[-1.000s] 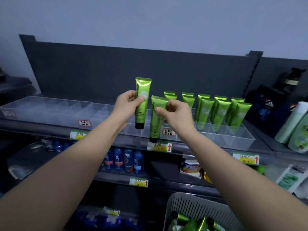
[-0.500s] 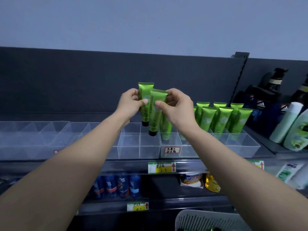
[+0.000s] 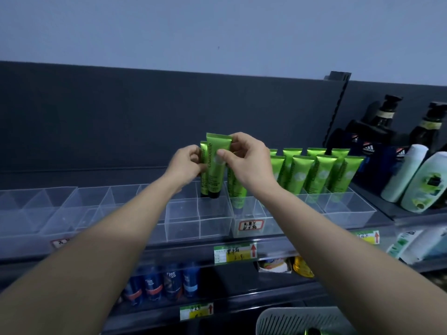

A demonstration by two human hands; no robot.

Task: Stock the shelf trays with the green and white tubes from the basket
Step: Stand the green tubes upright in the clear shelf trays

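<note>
Running along the dark metal shelf (image 3: 181,250), the clear plastic divided trays (image 3: 198,221) hold eight glossy green tubes (image 3: 319,172) standing on their caps at the right, and one more half hidden behind the right hand (image 3: 249,163). One pale slotted plastic basket (image 3: 290,320) shows at the bottom edge. Two more tubes hang caps down over a compartment just left of the stocked ones. The right fingers (image 3: 221,153) pinch the front tube (image 3: 214,175) at its upper body, and the left hand (image 3: 186,168) grips the rear tube (image 3: 203,151). I judge them light, soft-walled and slippery, so it is better to hold near the stiff flat crimp.
</note>
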